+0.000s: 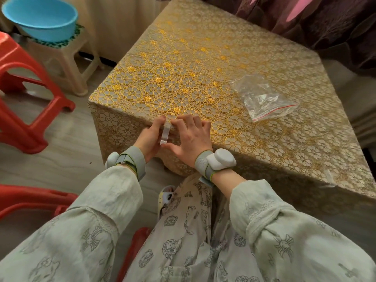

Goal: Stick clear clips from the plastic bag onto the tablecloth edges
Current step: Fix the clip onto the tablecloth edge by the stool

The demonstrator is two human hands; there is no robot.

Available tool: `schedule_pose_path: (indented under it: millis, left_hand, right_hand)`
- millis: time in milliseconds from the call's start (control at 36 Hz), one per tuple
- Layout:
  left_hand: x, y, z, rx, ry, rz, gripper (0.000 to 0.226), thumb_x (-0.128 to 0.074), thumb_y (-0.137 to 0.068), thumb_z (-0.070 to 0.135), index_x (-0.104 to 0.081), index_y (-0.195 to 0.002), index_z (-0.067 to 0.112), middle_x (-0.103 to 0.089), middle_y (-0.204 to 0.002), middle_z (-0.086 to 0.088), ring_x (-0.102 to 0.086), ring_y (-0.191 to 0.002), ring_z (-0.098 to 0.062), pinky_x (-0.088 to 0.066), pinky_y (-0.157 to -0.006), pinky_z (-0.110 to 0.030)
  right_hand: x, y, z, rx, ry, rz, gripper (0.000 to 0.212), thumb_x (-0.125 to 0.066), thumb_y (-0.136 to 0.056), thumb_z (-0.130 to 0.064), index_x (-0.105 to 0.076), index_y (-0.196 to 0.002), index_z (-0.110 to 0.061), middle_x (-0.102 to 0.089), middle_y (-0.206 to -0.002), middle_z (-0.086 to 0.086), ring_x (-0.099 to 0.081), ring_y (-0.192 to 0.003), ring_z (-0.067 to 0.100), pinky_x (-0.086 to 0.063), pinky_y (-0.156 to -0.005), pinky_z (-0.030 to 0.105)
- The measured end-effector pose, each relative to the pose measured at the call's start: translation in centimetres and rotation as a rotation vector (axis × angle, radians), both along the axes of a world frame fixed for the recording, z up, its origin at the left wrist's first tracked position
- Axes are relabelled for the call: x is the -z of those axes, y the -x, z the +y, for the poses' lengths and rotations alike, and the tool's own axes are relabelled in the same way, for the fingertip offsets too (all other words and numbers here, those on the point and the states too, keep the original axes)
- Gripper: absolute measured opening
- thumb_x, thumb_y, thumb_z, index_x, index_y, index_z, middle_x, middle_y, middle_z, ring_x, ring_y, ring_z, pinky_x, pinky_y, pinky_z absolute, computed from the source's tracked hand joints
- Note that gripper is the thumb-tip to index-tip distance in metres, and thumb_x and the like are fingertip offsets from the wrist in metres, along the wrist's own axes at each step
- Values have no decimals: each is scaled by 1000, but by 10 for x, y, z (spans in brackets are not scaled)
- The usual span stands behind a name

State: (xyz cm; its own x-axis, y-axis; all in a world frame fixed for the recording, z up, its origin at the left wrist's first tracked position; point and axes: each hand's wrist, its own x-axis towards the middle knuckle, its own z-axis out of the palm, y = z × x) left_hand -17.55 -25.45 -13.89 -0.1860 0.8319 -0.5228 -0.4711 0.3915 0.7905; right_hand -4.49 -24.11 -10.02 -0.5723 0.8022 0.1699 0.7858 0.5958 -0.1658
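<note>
A gold flower-patterned tablecloth [203, 78] covers a low square table. A clear clip [165, 133] sits over the cloth at the near edge, hanging down the side. My left hand [150, 139] pinches the clip from the left, with the fingertips at the table edge. My right hand [193, 137] rests beside it on the right, fingers spread on the cloth top and thumb under the clip. The clear plastic bag [262, 98] with a red zip line lies on the table to the right, with a few clips inside.
A red plastic stool [26, 94] stands to the left, and another red stool [34, 198] is at my left knee. A blue basin [40, 17] rests on a beige stool [69, 64] behind. Dark curtains [305, 17] hang beyond the table.
</note>
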Motion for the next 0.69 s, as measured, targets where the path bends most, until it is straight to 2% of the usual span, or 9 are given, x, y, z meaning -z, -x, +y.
schedule_pose_path:
  millis: [56, 111, 222, 306, 361, 417, 528, 583, 694]
  left_hand:
    - [1, 1, 1, -5, 19, 35, 87, -63, -55, 55, -54, -120, -2, -65, -109, -20, -64, -99, -33, -50, -81, -41]
    - [3, 3, 2, 13, 16, 62, 86, -62, -55, 58, -55, -119, 1, -65, -112, -20, -63, -104, -34, -49, -87, -43]
    - [6, 2, 5, 36, 27, 105, 83, -57, -54, 63, -61, -114, 6, -65, -112, -18, -62, -102, -32, -49, -77, -37]
    - [11, 4, 6, 44, 42, 128, 77, -55, -56, 66, -64, -109, 11, -64, -116, -20, -61, -107, -35, -49, -93, -47]
    - [13, 4, 7, 66, 35, 131, 73, -54, -58, 67, -66, -106, 14, -64, -116, -19, -60, -108, -36, -44, -99, -54]
    - [10, 2, 5, 67, 17, 114, 67, -55, -59, 63, -66, -103, 15, -64, -114, -18, -60, -107, -35, -43, -101, -51]
    - [8, -4, 4, 61, -63, 67, 46, -50, -71, 53, -63, -98, 18, -64, -93, -8, -61, -85, -24, -48, -83, -40]
    - [11, -6, 5, 58, -105, 51, 36, -45, -82, 48, -64, -93, 20, -64, -82, -2, -59, -75, -17, -48, -75, -33]
    - [15, -9, 7, 43, -130, 7, 33, -40, -89, 41, -65, -83, 22, -67, -62, 7, -59, -60, -10, -46, -57, -26]
  right_hand:
    - [0, 0, 0, -2, 14, -28, 67, -61, -72, -59, -51, -125, -19, -49, -128, 4, -43, -119, 27, -26, -95, 42]
    - [-1, 0, 0, -3, 11, -37, 66, -60, -73, -59, -50, -126, -20, -48, -129, 4, -42, -120, 27, -27, -96, 42]
    - [-1, 2, 2, 22, 21, -13, 60, -59, -77, -55, -51, -125, -19, -50, -127, 5, -43, -119, 27, -27, -96, 41]
    - [-1, 4, 3, 42, 16, -22, 60, -58, -78, -54, -49, -125, -19, -48, -127, 4, -41, -118, 26, -26, -96, 39]
    - [-1, 5, 4, 50, 27, -34, 64, -58, -78, -55, -44, -129, -19, -46, -129, 4, -40, -120, 25, -26, -97, 38]
    - [0, 5, 5, 50, 34, -48, 67, -57, -79, -55, -40, -133, -19, -44, -131, 4, -38, -122, 25, -25, -98, 39]
    - [0, 5, 6, 61, 9, -43, 69, -57, -82, -50, -36, -140, -18, -44, -131, 6, -39, -121, 27, -27, -98, 40]
    - [0, 7, 8, 72, 6, -22, 66, -58, -82, -47, -40, -139, -18, -47, -129, 8, -40, -121, 29, -27, -97, 41]
    - [3, 11, 9, 92, -20, 12, 62, -62, -78, -46, -49, -132, -17, -51, -123, 10, -43, -117, 32, -19, -89, 37]
